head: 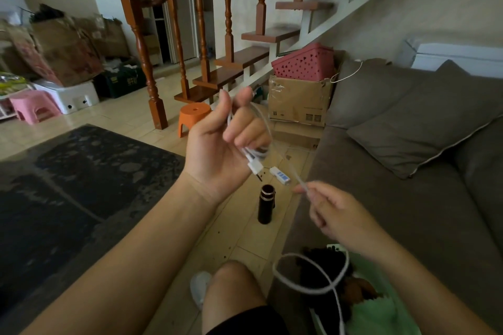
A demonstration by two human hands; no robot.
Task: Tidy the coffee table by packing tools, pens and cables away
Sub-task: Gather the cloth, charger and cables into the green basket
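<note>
While the white cable's slack loops at 5 o'clock, I see the right hand at 4 o'clock pinching it thumb-to-fingertips. Left hand, centre, curls its fingers round the coiled turns. Orange stool at 12 o'clock.

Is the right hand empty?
No, the right hand pinches a strand of the thin white cable that the left hand holds coiled.

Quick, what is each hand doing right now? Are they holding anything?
Left hand: closed, fingers curled round coiled loops of the white cable.
Right hand: closed, pinching a strand of the same cable.
</note>
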